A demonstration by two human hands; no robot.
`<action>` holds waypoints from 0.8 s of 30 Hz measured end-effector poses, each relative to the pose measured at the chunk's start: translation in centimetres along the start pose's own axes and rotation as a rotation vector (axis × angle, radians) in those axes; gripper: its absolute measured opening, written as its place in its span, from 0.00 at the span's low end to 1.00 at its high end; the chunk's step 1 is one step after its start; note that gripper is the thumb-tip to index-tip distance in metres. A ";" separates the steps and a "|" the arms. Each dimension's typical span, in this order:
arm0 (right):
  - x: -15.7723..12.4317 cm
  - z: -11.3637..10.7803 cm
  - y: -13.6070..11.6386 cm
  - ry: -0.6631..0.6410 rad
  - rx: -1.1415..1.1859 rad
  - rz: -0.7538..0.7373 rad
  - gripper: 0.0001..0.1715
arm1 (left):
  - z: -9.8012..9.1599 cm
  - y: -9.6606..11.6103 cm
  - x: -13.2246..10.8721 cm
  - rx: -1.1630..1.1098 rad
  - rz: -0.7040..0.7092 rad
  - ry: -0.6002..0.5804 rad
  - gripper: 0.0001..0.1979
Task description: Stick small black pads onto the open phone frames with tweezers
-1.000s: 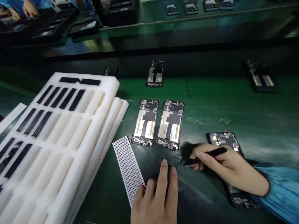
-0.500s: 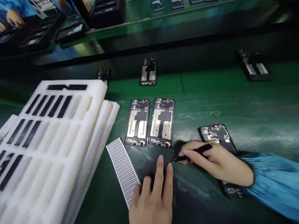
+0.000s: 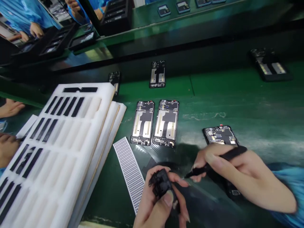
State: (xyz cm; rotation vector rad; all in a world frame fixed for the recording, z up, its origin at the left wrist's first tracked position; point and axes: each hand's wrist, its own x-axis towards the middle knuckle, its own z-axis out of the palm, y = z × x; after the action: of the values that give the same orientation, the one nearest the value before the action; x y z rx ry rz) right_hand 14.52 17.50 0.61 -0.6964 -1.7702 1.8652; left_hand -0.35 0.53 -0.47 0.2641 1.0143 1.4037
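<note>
My left hand (image 3: 159, 202) is raised at the bottom centre, its fingers pinched round a small crumpled black piece (image 3: 161, 184). My right hand (image 3: 234, 172) grips black tweezers (image 3: 215, 163) like a pen, with the tips pointing left at that black piece, close to my left fingertips. Under my right wrist lies an open phone frame (image 3: 219, 134), partly covered by the hand. Two more phone frames (image 3: 155, 123) lie side by side just beyond my hands. A white perforated strip (image 3: 129, 171) lies left of my left hand.
A stack of white foam trays (image 3: 68, 142) holding black strips fills the left. Further phone frames (image 3: 158, 74) (image 3: 269, 66) lie on the green belt (image 3: 237, 98). Another person's hands (image 3: 8, 126) show at the left edge. Black trays (image 3: 57, 42) and people in blue sit at the far side.
My left hand lifted from lying flat on the belt and now pinches a crumpled black piece. My right hand with the tweezers shifted slightly down and right, tips near the piece.
</note>
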 end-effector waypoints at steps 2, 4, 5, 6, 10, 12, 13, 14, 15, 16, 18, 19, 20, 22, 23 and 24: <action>-0.7 0.4 -0.6 -0.032 0.022 -0.036 0.12 | 0.3 0.2 0.0 -0.039 -0.077 -0.028 0.16; -1.2 0.7 -0.8 -0.061 0.040 -0.045 0.12 | 0.6 0.3 -0.1 -0.062 -0.135 0.001 0.16; -1.4 0.8 -0.9 -0.067 0.041 -0.045 0.12 | 0.7 0.4 -0.1 -0.086 -0.153 0.012 0.16; -1.5 0.8 -0.8 -0.074 0.037 -0.043 0.12 | 0.9 0.4 -0.2 -0.110 -0.164 0.010 0.15; -1.5 0.6 -0.7 -0.101 0.029 -0.054 0.12 | 1.2 0.7 -0.1 -0.084 -0.165 -0.062 0.15; -1.4 0.5 -0.7 -0.102 0.017 -0.059 0.12 | 1.3 0.7 -0.1 -0.080 -0.175 -0.054 0.14; -1.4 0.5 -0.7 -0.100 0.008 -0.062 0.12 | 1.3 0.7 -0.1 -0.090 -0.178 -0.050 0.14; -1.4 0.5 -0.7 -0.102 -0.004 -0.064 0.12 | 1.3 0.7 -0.1 -0.094 -0.175 -0.051 0.13; -1.3 0.5 -0.7 -0.100 -0.018 -0.074 0.12 | 1.3 0.6 -0.1 -0.082 -0.163 -0.056 0.13; -1.4 0.5 -0.8 -0.101 -0.037 -0.087 0.13 | 1.3 0.6 -0.1 -0.058 -0.147 -0.062 0.13; -1.4 0.5 -0.8 -0.098 -0.079 -0.120 0.13 | 1.4 0.5 -0.1 -0.010 -0.126 -0.067 0.14; -1.5 0.5 -0.8 -0.096 -0.102 -0.135 0.13 | 1.4 0.6 -0.2 0.004 -0.122 -0.065 0.14; -1.5 0.5 -0.8 -0.096 -0.121 -0.149 0.13 | 1.5 0.6 -0.2 0.014 -0.119 -0.061 0.14; -1.6 0.4 -0.7 -0.099 -0.147 -0.161 0.14 | 1.6 0.7 -0.2 0.012 -0.122 -0.057 0.14; -1.6 0.3 -0.7 -0.101 -0.158 -0.167 0.14 | 1.6 0.8 -0.2 0.011 -0.121 -0.056 0.14; -1.6 0.3 -0.7 -0.104 -0.169 -0.170 0.14 | 1.5 0.8 -0.2 0.010 -0.121 -0.054 0.14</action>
State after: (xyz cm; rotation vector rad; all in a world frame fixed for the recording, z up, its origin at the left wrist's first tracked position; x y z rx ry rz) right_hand 15.53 16.34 1.34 -0.4974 -2.0042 1.6808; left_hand 0.22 1.16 1.03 0.2431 0.9769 1.2761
